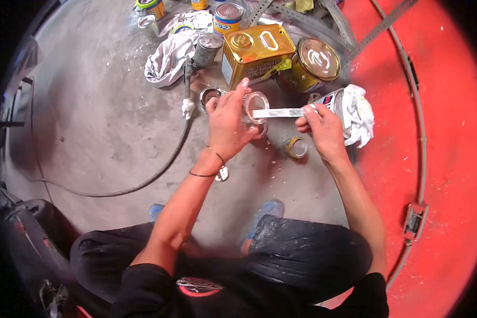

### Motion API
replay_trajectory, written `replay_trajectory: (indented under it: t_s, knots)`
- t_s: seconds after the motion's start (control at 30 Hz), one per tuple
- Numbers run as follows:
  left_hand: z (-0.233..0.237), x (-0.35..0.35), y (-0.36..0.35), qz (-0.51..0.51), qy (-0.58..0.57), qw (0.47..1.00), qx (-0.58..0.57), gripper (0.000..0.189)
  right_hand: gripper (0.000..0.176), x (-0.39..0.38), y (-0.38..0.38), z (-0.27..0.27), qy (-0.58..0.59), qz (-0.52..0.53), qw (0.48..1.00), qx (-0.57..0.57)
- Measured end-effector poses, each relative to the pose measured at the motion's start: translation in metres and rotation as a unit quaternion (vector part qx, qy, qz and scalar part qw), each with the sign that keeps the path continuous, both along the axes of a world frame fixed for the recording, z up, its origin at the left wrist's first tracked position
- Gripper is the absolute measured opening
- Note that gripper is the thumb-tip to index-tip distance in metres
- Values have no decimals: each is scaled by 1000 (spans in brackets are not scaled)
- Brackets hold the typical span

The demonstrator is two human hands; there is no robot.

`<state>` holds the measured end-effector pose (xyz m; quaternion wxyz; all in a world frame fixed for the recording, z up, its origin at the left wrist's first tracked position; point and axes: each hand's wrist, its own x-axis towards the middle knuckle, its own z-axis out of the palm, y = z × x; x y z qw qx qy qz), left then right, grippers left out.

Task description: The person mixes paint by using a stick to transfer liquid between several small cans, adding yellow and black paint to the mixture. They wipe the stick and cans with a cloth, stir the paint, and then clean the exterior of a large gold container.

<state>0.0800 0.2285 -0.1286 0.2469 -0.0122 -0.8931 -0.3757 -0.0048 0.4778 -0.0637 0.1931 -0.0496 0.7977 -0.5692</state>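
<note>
My left hand (228, 122) is wrapped round the side of a small clear cup (264, 100), its thumb near the bottom and its fingers at the far side. My right hand (325, 131) pinches a flat whitish stirring stick (283, 113). The stick's far end reaches into the cup's mouth. What lies inside the cup is hard to make out. Just beyond my left fingers stands a small open can (211, 95), partly hidden. A smaller open tin (296, 148) sits on the floor below the stick.
A gold rectangular can (259, 47) and a large round tin (319, 59) stand ahead. To the right is a can with a white cloth (358, 116) over it. A black hose (172, 167) curves across the grey floor at left. Cloths and paint tins (228, 18) lie farther back.
</note>
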Motion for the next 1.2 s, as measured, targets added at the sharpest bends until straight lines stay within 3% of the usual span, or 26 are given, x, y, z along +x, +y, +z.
replay_trajectory:
  t_s: [0.1,0.23,0.53,0.7,0.93,1.0,1.13,1.2]
  knots:
    - [12,-5,-1,1,0,997,78,116,26,-6,28,30,-41,-64,996,-43]
    - [35,-15,13,-36,24,987,157,113,24,-8,44,88,-8,-90,990,-107]
    - [88,-22,11,-86,75,973,202,112,19,18,42,197,119,-105,986,-55]
    - [101,-11,-2,-108,69,971,202,111,21,25,24,207,116,-93,988,-28]
    - [83,-8,-12,-120,65,964,226,109,26,24,10,183,76,-104,992,-11]
    - [77,-10,-12,-123,60,962,238,110,23,28,0,187,158,-66,983,67]
    - [75,-11,-11,-138,33,966,216,110,17,45,-44,184,363,72,896,244]
    - [74,-10,-9,-146,26,967,205,110,15,32,-55,169,510,213,773,311]
